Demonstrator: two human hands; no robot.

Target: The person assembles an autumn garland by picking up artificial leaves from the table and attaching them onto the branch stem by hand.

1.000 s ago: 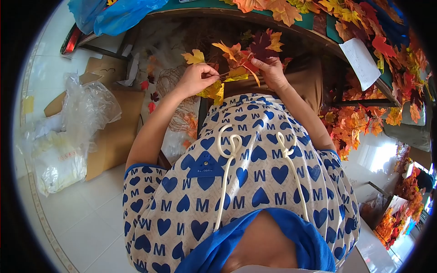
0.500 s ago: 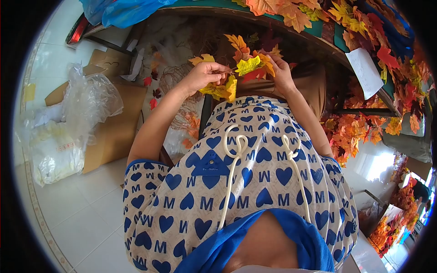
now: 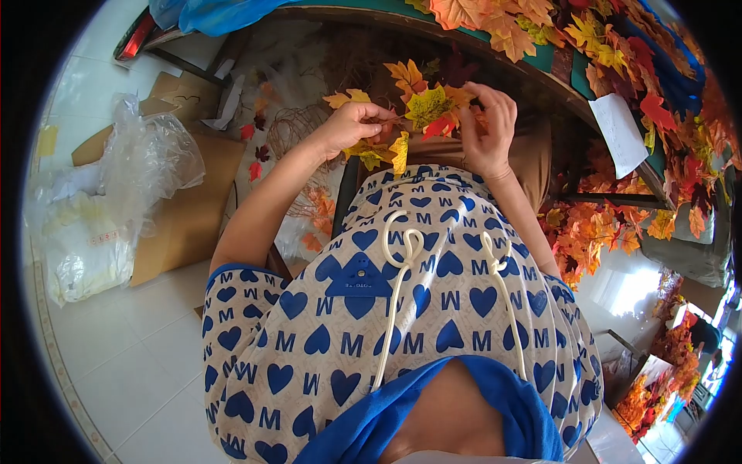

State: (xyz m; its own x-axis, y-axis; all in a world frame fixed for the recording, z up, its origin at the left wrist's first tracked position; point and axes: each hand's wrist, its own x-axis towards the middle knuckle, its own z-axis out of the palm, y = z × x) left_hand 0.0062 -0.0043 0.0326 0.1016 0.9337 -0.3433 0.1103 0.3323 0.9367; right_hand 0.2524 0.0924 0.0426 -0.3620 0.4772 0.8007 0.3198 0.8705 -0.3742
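Note:
My left hand (image 3: 355,129) is closed in a pinch around the stem of a leaf garland (image 3: 427,107), which has yellow, orange and red artificial leaves. Some yellow leaves (image 3: 369,155) hang just below those fingers. My right hand (image 3: 488,131) is at the garland's right side, beside the orange and red leaves. Its fingers are raised and apart, and nothing is gripped between them. Behind the leaves the dark space under the table hides part of the garland.
A table edge (image 3: 433,25) curves across the top, with more leaves (image 3: 506,31) and a paper sheet (image 3: 618,135) on it. Leaf garlands (image 3: 595,240) hang at right. Clear plastic bags (image 3: 93,240) and cardboard (image 3: 185,201) lie at left.
The garland has turned, bringing a yellow leaf to the front. My right hand has let go of the leaves and spread its fingers. My left hand keeps its pinch.

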